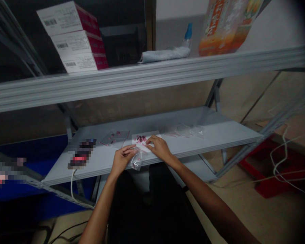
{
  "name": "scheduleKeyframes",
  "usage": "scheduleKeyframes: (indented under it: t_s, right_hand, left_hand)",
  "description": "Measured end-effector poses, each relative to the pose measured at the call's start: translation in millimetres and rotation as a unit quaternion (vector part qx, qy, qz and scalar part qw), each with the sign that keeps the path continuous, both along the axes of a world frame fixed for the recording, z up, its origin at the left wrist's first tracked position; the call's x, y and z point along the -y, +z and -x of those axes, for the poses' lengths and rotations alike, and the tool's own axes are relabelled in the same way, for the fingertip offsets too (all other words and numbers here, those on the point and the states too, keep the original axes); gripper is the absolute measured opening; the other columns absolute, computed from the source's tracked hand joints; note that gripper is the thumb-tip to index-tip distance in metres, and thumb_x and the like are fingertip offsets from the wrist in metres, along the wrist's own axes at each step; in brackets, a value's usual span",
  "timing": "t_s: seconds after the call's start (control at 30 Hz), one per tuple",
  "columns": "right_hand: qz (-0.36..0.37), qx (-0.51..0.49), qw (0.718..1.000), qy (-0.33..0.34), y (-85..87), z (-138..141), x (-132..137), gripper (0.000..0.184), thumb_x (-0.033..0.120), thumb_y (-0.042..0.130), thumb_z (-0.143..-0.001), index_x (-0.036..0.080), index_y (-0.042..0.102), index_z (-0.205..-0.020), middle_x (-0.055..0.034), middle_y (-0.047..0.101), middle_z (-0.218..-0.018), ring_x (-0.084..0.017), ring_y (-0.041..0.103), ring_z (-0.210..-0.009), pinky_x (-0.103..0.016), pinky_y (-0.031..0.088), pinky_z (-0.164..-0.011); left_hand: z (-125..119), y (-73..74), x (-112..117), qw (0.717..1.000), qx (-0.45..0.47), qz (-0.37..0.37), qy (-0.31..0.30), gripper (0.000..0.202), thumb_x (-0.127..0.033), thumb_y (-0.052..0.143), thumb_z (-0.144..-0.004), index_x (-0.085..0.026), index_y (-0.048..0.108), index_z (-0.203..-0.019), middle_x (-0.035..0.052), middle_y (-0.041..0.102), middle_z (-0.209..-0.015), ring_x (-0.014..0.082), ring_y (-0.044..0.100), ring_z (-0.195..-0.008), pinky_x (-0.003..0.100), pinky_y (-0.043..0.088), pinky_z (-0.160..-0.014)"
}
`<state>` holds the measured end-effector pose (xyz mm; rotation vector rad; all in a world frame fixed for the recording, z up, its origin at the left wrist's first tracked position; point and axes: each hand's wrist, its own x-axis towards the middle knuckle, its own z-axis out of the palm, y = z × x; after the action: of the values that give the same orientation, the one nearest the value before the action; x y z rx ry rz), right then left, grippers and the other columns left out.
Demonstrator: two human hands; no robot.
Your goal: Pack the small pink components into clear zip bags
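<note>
My left hand (122, 160) is closed, thumb and fingers pinching a small clear plastic bag (136, 162) that hangs over the shelf's front edge. Just right of it, my right hand (158, 147) has its fingers bent and drawn in at the near side of a white sheet (154, 133). What its fingertips grip is too small to make out. On that sheet lies a little heap of small dark and pink pieces (141, 138), beyond my fingertips. Farther left rests a flat clear bag (112, 139) with several similar pieces on it or inside it.
Several clear bags (186, 130) lie right of the sheet. A blurred-out device (82, 154) with a white cable (72, 183) sits at the left. The upper shelf (122, 79) holds stacked boxes (77, 44), a folded cloth (165, 55), a spray bottle (187, 39) and a large bottle (223, 30).
</note>
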<state>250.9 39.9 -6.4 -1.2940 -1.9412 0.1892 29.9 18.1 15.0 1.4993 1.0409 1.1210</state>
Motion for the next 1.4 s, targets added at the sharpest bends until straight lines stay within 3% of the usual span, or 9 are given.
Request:
scheduleKeyframes:
  t_s: [0.2, 0.4, 0.57, 0.63, 0.73, 0.87, 1.1, 1.4]
  right_hand:
    - [-0.006, -0.018, 0.999, 0.033, 4.8, -2, 3, 0.014, 0.029, 0.063, -0.091, 0.019, 0.073, -0.091, -0.0073, 0.068, -0.093, -0.02, 0.062, -0.089, -0.03, 0.044, -0.08]
    - [0.041, -0.16, 0.968, 0.191, 21.3, 1, 11, 0.016, 0.033, 0.066, -0.088, 0.019, 0.074, -0.092, -0.0057, 0.068, -0.094, -0.018, 0.061, -0.083, -0.027, 0.045, -0.072]
    - [0.042, -0.155, 0.959, 0.232, 18.5, 6, 11, 0.016, 0.033, 0.068, -0.087, 0.02, 0.076, -0.093, -0.0064, 0.067, -0.093, -0.018, 0.061, -0.085, -0.029, 0.046, -0.075]
    - [0.034, -0.156, 0.963, 0.219, 17.6, 5, 10, 0.018, 0.032, 0.064, -0.09, 0.021, 0.075, -0.099, -0.0064, 0.067, -0.096, -0.017, 0.061, -0.084, -0.029, 0.046, -0.075]
    - [0.008, -0.138, 0.981, 0.14, 17.5, 3, 8, 0.021, 0.028, 0.059, -0.093, 0.021, 0.072, -0.107, -0.0065, 0.067, -0.1, -0.017, 0.061, -0.084, -0.029, 0.046, -0.077]
    - [-0.031, -0.059, 0.995, 0.07, 11.8, 0, 5, 0.017, 0.025, 0.06, -0.092, 0.02, 0.072, -0.103, -0.0071, 0.067, -0.1, -0.019, 0.061, -0.095, -0.032, 0.046, -0.086]
    - [-0.045, 0.036, 0.997, 0.056, -2.7, 3, 1, 0.012, 0.023, 0.061, -0.091, 0.02, 0.072, -0.095, -0.0075, 0.066, -0.103, -0.022, 0.057, -0.102, -0.034, 0.045, -0.09]
    - [-0.044, 0.047, 0.997, 0.051, 0.6, 7, 1, 0.012, 0.02, 0.06, -0.091, 0.02, 0.071, -0.096, -0.0081, 0.068, -0.096, -0.023, 0.058, -0.099, -0.035, 0.045, -0.088]
  left_hand:
    - [0, 1.5, 1, 1.0, 0.002, -0.002, -0.004, 0.045, -0.034, 0.079, -0.072, -0.011, 0.07, -0.11, 0.0099, 0.078, -0.089, 0.0205, 0.072, -0.083, 0.028, 0.053, -0.078]
    - [0, 1.7, 1, 1.0, -0.008, -0.001, 0.004, 0.046, -0.034, 0.08, -0.071, -0.012, 0.07, -0.11, 0.0093, 0.078, -0.088, 0.0211, 0.072, -0.082, 0.03, 0.053, -0.079]
    - [0, 3.4, 2, 1.0, -0.013, 0.002, -0.01, 0.046, -0.035, 0.08, -0.072, -0.012, 0.071, -0.11, 0.0099, 0.078, -0.09, 0.0213, 0.072, -0.083, 0.03, 0.053, -0.079]
    - [-1, 3.4, 2, 1.0, -0.013, 0.004, -0.008, 0.046, -0.036, 0.08, -0.072, -0.012, 0.071, -0.11, 0.01, 0.078, -0.09, 0.0215, 0.072, -0.083, 0.03, 0.053, -0.079]
    - [-1, 2.3, 1, 1.0, -0.006, 0.003, 0.0, 0.048, -0.037, 0.08, -0.071, -0.012, 0.07, -0.111, 0.0106, 0.078, -0.092, 0.0219, 0.072, -0.084, 0.03, 0.054, -0.078]
    - [-1, 0.8, 0, 1.0, -0.008, 0.002, 0.006, 0.049, -0.036, 0.08, -0.071, -0.011, 0.07, -0.112, 0.0113, 0.078, -0.094, 0.0221, 0.072, -0.084, 0.03, 0.054, -0.078]
    - [-1, 2.4, 1, 1.0, -0.013, 0.002, 0.003, 0.049, -0.037, 0.079, -0.072, -0.012, 0.07, -0.113, 0.011, 0.078, -0.093, 0.0229, 0.072, -0.084, 0.032, 0.054, -0.08]
    - [-2, 3.6, 2, 1.0, 0.0, 0.006, 0.007, 0.047, -0.037, 0.081, -0.07, -0.012, 0.071, -0.109, 0.0099, 0.078, -0.087, 0.0226, 0.073, -0.082, 0.031, 0.055, -0.078]
